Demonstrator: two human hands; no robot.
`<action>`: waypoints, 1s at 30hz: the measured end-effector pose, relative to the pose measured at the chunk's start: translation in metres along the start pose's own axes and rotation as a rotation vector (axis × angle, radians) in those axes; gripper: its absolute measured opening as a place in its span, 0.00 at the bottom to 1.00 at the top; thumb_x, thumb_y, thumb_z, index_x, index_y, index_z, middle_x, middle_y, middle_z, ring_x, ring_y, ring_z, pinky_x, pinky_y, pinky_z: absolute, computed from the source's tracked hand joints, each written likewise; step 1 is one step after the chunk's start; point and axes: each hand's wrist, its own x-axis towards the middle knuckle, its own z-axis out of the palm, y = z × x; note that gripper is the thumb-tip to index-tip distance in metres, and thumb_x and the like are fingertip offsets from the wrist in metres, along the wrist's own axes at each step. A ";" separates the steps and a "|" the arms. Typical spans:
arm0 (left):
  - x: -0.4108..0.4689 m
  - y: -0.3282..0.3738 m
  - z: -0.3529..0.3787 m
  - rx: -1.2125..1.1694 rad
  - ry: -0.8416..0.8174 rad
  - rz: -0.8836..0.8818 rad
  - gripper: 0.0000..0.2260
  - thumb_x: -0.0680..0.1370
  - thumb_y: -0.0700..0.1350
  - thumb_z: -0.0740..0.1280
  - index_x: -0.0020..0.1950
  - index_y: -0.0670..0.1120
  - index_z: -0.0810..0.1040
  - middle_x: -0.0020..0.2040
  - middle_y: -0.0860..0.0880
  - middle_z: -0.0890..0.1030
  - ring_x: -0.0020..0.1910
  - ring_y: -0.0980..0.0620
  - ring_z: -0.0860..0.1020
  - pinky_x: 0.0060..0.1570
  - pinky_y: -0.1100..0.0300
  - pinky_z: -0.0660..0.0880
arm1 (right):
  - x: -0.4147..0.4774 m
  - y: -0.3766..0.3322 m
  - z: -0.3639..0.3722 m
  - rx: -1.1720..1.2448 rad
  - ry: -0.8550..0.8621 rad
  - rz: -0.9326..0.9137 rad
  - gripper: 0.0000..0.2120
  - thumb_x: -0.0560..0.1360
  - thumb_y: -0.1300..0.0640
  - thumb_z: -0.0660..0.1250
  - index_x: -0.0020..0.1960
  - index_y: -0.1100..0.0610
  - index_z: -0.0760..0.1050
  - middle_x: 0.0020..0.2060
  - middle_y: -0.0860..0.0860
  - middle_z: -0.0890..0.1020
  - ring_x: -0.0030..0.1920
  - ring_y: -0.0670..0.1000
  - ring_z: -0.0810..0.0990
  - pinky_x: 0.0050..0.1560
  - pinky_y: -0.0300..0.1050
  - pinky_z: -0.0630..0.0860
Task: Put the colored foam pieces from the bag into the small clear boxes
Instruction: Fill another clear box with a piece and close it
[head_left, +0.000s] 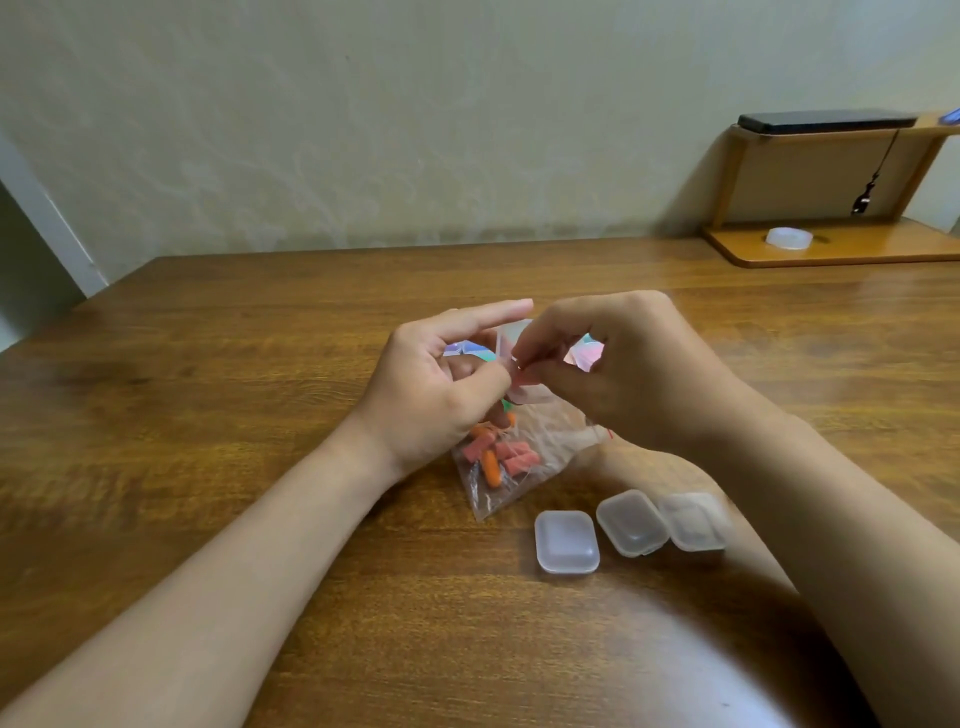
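1. The wooden table (208, 415) fills most of the view, and its far edge runs along a pale wall.
2. A wooden shelf (831, 249) stands at the far right corner of the table, with a dark flat device (826, 120) on its top board and a small white ring (789, 237) on its lower board.
3. The left hand (436, 384) and the right hand (623, 374) meet above the middle of the table, forearms reaching in from the near edge.
4. A clear plastic bag (540, 441) lies under the hands near the table's middle, its lower corner pointing toward the near edge.
5. The fingers (524, 345) of both hands are pinched together on the bag's top, which is bunched between them.
6. Three small clear boxes sit in a row on the table just nearer than the bag: a left box (566, 541), a middle box (632, 522) and a right box (695, 521), the middle and right ones touching.
7. The foam pieces (501, 457), pink and orange with a bit of green, lie inside the bag's lower half.
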 end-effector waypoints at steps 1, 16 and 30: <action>0.000 0.001 0.000 -0.001 -0.011 0.006 0.20 0.74 0.37 0.68 0.62 0.55 0.81 0.42 0.34 0.83 0.31 0.38 0.74 0.35 0.40 0.78 | 0.000 0.000 0.000 -0.002 0.000 0.004 0.08 0.72 0.62 0.76 0.48 0.52 0.84 0.41 0.43 0.84 0.43 0.43 0.81 0.46 0.35 0.78; -0.001 0.006 -0.002 -0.021 -0.048 -0.021 0.22 0.76 0.29 0.70 0.65 0.49 0.79 0.59 0.46 0.81 0.45 0.49 0.86 0.43 0.56 0.83 | 0.000 -0.001 0.001 0.022 0.020 0.036 0.07 0.72 0.63 0.74 0.48 0.53 0.84 0.41 0.42 0.83 0.43 0.41 0.81 0.45 0.29 0.76; -0.001 0.006 -0.005 0.005 -0.034 -0.155 0.21 0.76 0.29 0.69 0.60 0.51 0.80 0.55 0.47 0.79 0.31 0.40 0.85 0.29 0.45 0.82 | 0.001 0.005 -0.019 0.013 -0.219 0.351 0.09 0.70 0.65 0.75 0.38 0.55 0.77 0.37 0.49 0.81 0.38 0.47 0.83 0.40 0.47 0.83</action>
